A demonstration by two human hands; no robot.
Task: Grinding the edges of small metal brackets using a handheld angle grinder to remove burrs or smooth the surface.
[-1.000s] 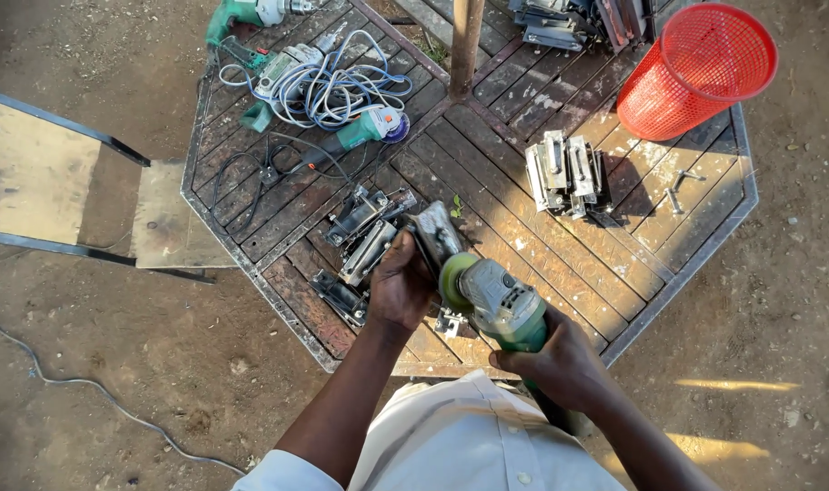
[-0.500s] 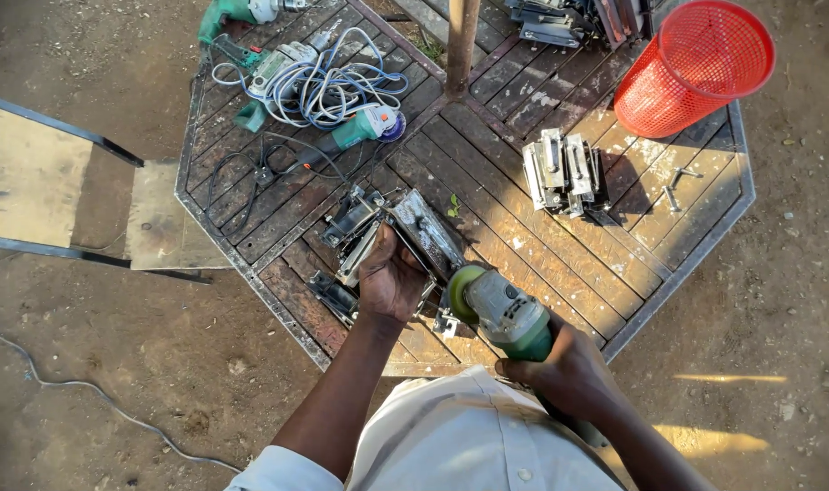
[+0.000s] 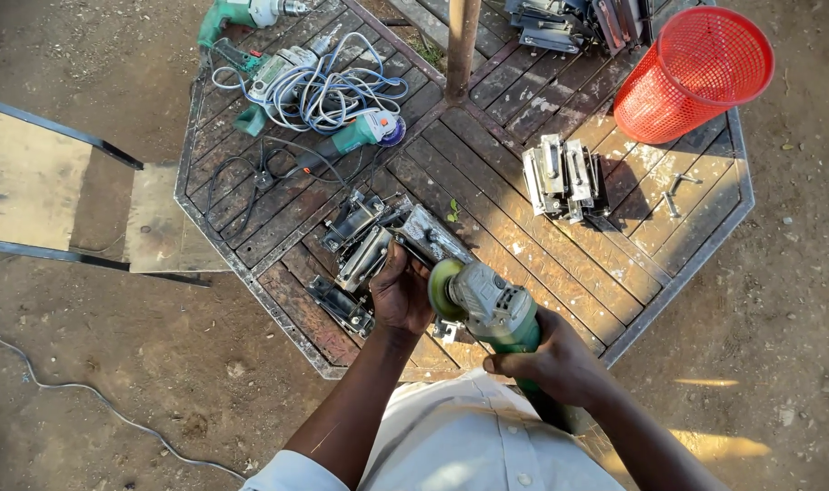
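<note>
now right hand [image 3: 552,362] grips grinder [image 3: 487,305] beside left hand [image 3: 401,293].

A red basket [image 3: 693,73] (on its side) and tangled cables [image 3: 328,91].

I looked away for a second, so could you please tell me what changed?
The left hand shifted slightly on the metal bracket, which now lies more exposed. The right hand kept holding the green angle grinder. The red basket and cabled tools stayed put.

An octagonal slatted wooden table [image 3: 560,273] fills the frame's upper middle, bearing corded power tools [image 3: 314,82] upper left, a tipped red basket [image 3: 692,73] upper right, and metal brackets [image 3: 560,177] centre-right.
</note>
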